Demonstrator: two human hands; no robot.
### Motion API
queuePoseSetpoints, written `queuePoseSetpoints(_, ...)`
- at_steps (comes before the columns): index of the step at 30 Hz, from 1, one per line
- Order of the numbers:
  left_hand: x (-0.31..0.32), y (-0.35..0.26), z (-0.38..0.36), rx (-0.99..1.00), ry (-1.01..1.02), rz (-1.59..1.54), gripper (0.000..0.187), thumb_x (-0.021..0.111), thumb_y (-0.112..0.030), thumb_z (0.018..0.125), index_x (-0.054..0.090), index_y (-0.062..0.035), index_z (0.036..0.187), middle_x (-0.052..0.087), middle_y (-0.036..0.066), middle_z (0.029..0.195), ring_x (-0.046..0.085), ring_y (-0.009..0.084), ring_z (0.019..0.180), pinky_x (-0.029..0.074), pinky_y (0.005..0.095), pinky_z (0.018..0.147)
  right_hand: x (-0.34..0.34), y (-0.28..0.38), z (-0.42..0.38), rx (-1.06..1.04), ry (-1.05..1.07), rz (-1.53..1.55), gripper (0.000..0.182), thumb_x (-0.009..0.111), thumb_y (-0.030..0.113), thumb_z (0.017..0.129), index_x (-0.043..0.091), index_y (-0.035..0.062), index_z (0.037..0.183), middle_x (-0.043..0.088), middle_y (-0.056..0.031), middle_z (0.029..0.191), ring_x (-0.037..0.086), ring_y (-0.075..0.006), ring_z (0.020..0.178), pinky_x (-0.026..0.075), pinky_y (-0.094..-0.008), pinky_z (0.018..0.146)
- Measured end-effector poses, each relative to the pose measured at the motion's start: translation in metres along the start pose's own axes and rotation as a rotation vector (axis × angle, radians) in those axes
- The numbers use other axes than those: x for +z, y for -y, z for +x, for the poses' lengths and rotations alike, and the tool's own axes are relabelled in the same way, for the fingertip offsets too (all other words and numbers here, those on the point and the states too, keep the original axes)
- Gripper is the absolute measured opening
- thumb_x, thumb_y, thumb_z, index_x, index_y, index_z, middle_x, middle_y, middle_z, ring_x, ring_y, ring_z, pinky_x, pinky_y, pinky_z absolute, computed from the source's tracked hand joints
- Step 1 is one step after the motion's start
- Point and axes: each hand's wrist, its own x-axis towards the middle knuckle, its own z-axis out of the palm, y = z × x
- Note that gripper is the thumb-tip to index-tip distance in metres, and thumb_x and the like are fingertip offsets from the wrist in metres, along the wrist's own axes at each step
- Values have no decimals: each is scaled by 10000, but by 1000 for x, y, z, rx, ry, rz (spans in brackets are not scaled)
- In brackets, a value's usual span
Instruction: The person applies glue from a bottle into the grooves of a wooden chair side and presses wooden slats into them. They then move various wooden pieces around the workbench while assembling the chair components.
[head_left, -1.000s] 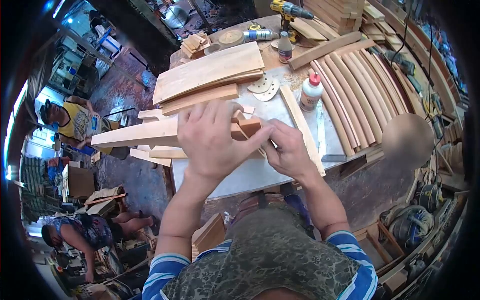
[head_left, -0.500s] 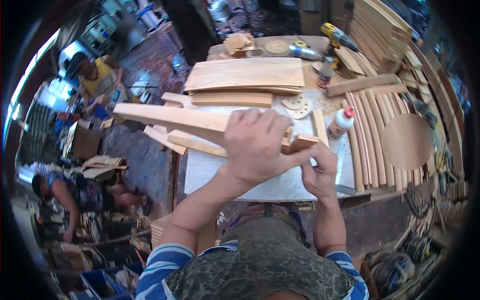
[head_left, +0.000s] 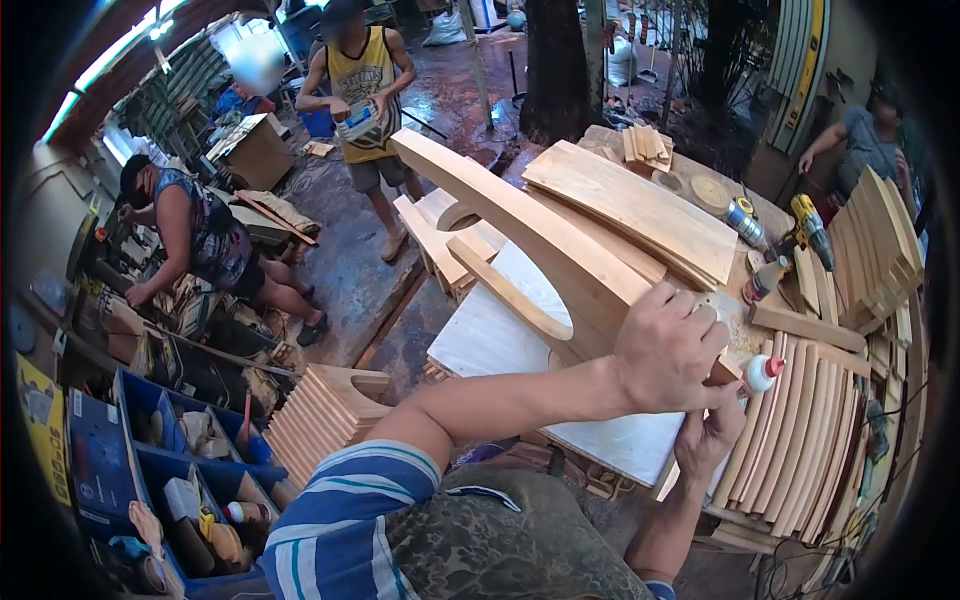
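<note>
A long, pale, curved wooden frame (head_left: 530, 215) slants across the view over the table, its far end pointing up and left. My left hand (head_left: 668, 352) is closed over its near end, knuckles up. Just below, my right hand (head_left: 708, 432) is closed around the same near end, its fingers partly hidden by the wood and my left hand. Close beyond my hands stands a white glue bottle (head_left: 757, 373) with a red cap. Under the frame lie another curved wooden piece (head_left: 510, 290) and the white-topped table (head_left: 610, 440).
Thin boards (head_left: 640, 205) are stacked at the back of the table. A yellow drill (head_left: 812, 230) and a spray can (head_left: 743, 222) stand behind. Curved slats (head_left: 790, 430) lie right. A blue bin (head_left: 190, 470) is lower left. Co-workers (head_left: 362, 95) are at left and far right.
My view has swung left and tipped, so the table now looks slanted. Both hands and the wooden frame sit further right and lower in view, still held.
</note>
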Motion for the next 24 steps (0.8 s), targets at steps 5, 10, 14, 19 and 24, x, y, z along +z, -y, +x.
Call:
queuePoseSetpoints(5,-3,1,-2,47,-62,26,435,760,-516,683,604,-110,708,536,39,672,534,213,630,403,365,640,-4,-7,-3,-78,72,-51,121,672,-68,865,671,-42,982,722,-170,932,706,-300,824,522,-333,770)
queuePoseSetpoints(10,1,6,-5,-8,-23,-8,448,815,-473,679,712,-105,913,585,26,723,566,212,627,429,364,670,-14,-22,-4,-81,182,-36,129,726,64,905,687,-15,999,702,-163,928,692,-299,869,526,-374,797)
queuePoseSetpoints(14,-2,2,-6,-18,67,30,607,879,-509,656,714,-74,1045,636,26,786,585,219,660,435,373,778,-4,-32,9,98,-290,408,416,528,330,1084,707,-42,1135,645,-96,918,636,-258,857,514,-363,828)
queuePoseSetpoints(19,-7,2,0,67,55,103,528,854,-512,670,692,-93,946,606,32,779,568,225,734,380,404,836,-16,-29,41,-2,-730,859,533,330,395,1133,577,-39,1322,645,-104,973,624,-222,945,489,-386,935)
queuePoseSetpoints(24,-10,-4,-1,21,147,122,459,869,-437,642,668,-101,882,594,33,779,559,230,753,357,397,840,43,-38,45,48,-546,778,489,313,359,1142,541,-31,1332,639,-121,1046,615,-213,983,486,-375,929)
